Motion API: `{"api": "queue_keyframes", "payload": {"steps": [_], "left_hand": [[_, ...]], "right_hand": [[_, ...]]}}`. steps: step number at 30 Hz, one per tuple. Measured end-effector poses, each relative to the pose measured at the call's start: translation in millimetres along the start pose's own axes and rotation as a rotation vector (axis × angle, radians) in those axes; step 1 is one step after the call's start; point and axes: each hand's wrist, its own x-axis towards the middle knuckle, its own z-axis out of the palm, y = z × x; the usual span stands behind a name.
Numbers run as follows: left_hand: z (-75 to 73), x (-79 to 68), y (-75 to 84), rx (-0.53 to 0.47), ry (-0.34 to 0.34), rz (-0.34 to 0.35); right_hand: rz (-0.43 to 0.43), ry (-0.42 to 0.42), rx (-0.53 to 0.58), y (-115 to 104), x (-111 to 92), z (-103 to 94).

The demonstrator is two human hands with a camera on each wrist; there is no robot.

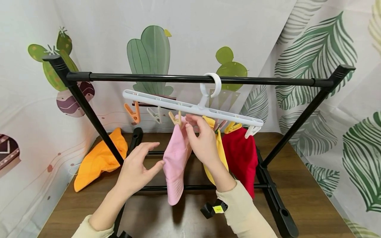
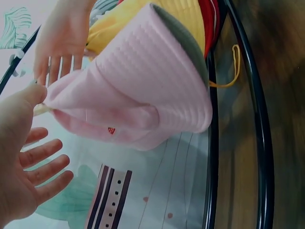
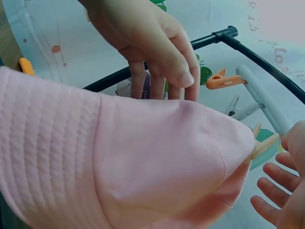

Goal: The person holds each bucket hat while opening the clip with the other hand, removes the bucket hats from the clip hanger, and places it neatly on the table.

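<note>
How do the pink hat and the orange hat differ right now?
The pink hat hangs from a beige clip on the white hanger; the orange hat lies on the wooden table. The pink hat is between the left hand and the right hand; the orange hat is off to the left, touched by neither. The pink hat is pale, the orange hat vivid. Both look like soft cloth hats.

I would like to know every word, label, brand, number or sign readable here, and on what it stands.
"is", apparently: in the pale script on the curtain, right wrist view; the rest is too blurred to read.
Yellow label on the black device: dark characters, too small to read.
Red mark on the pink hat: too small and blurred to read.
</note>
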Motion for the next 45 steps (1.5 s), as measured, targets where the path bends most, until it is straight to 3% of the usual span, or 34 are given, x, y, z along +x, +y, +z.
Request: {"api": "queue_keyframes", "payload": {"steps": [5,13,21,29,39,45], "left_hand": [[7.4,0.2,3.7,0.004,-0.005,-0.016],[17.8,-2.3,6.2,0.001,0.001,-0.028],[21.9,-1.4,10.0,-0.03,-0.01,-0.072],[21.6,-2.5,11.4,-0.081,-0.014,-0.112],[13.2,-5.9,6.3,-0.137,-0.039,-0.134],[8.8,-6.9,3.9,-0.159,-0.064,-0.148]], "right_hand": [[0.04,-0.015,0.011,1.8,3.4,-0.6],[0.022,-0.059,0.028,5.9,8.8,-1.4],[0.058,-0.075,0.038,8.0,11.2,3.1],[0.092,-0.102,0.099,7.9,13.9,6.9],[0.089,-0.183,0.076,14.8,20.0,7.4],[0.068,-0.279,0.197,20.7,23.6,10.5]]}}
